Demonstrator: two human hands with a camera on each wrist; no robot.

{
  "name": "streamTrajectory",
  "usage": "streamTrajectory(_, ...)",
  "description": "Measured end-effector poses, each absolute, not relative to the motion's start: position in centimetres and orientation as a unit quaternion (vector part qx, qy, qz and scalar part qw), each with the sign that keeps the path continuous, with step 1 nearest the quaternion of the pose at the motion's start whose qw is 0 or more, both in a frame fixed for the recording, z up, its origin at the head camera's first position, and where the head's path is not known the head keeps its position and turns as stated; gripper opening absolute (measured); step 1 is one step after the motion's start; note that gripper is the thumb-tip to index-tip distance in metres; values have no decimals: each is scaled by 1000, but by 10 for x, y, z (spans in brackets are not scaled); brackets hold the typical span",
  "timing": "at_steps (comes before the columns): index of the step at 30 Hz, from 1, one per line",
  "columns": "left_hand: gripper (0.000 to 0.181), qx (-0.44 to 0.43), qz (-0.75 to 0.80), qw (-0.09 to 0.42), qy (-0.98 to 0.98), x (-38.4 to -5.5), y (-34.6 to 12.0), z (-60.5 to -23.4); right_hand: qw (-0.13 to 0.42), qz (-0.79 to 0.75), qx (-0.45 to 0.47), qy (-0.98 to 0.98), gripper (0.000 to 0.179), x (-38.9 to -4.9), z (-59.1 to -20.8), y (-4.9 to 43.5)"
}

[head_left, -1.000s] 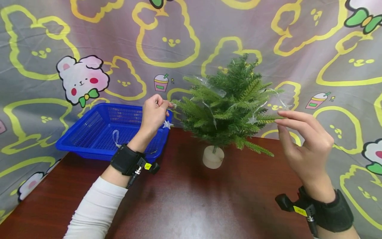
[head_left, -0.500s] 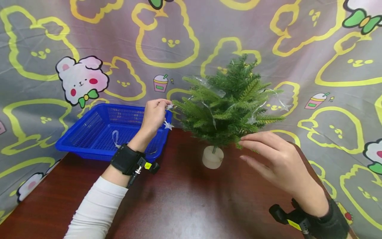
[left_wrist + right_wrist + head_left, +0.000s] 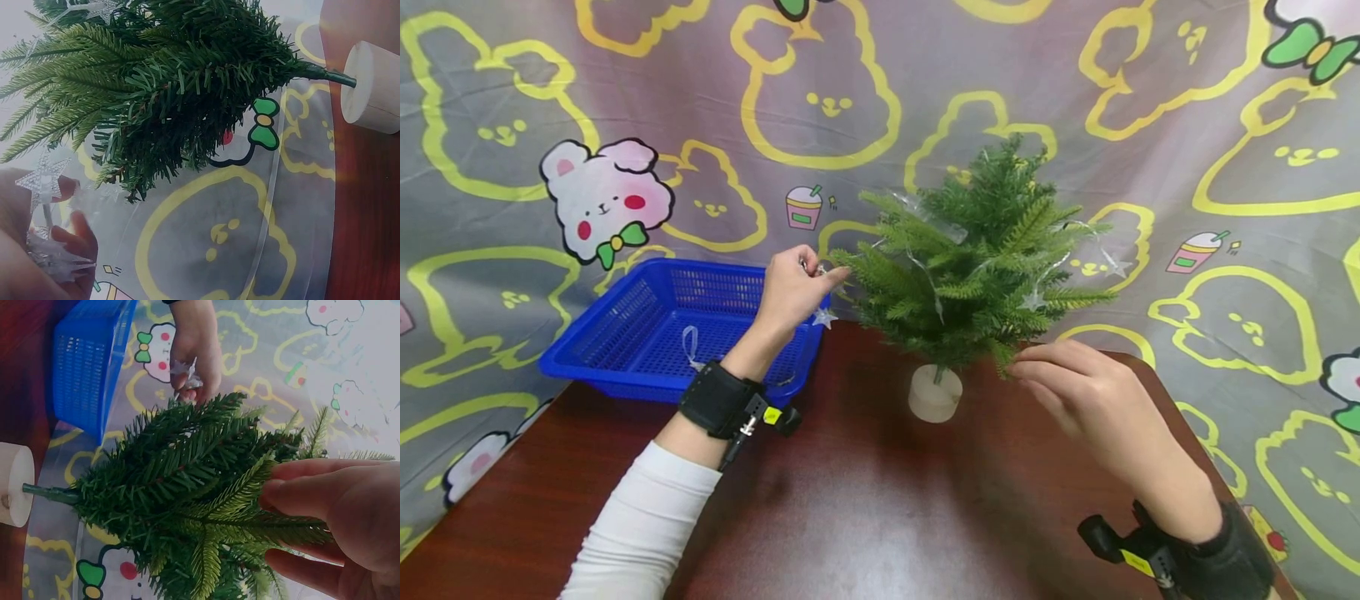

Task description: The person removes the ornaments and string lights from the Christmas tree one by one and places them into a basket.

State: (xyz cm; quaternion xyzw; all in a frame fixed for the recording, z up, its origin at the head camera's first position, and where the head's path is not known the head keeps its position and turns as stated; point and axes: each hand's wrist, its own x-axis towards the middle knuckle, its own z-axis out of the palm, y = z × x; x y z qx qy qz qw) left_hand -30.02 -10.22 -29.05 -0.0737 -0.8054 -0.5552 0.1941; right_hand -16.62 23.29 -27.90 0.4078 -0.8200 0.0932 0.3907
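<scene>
Plastic stars [image 3: 42, 178], clear and strung together, sit in the left hand's [image 3: 793, 287] curled fingers, probably so the loose end stays gathered; the right hand [image 3: 1093, 404], reaching in low, pinches a branch [image 3: 242, 489] tip between thumb and finger, perhaps to steady it. Between them, the small green tree [image 3: 955, 275] stands upright on its wooden base [image 3: 936, 396] on the table [image 3: 880, 508], beside a blue basket [image 3: 610, 379].

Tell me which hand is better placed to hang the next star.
Probably the left hand: it holds stars beside the tree, whereas the right hand is at a low branch opposite, with no star visible there.
</scene>
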Motion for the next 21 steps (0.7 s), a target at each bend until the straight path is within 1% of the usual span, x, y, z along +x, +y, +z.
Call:
streamTrajectory(6,50,-65,-567,221,-791,-300,-102,-291,397,106,395,-821,42,-170,-283,241)
streamTrajectory(9,51,-66,-573,218,-787,-300,-102,-292,410,112,396,-814,40,-173,-285,244)
streamTrajectory(11,48,-67,-572,216,-788,-300,-103,-292,413,122,397,-810,39,-176,-286,247)
streamTrajectory(13,43,-68,-573,216,-787,-299,-103,-291,412,134,397,-809,39,-178,-287,250)
streamTrajectory(17,28,-73,-584,201,-783,-298,-103,-291,405,149,395,-811,41,-182,-289,257)
streamTrajectory(21,5,-78,-590,172,-785,-297,-103,-291,405,156,397,-809,40,-185,-290,262)
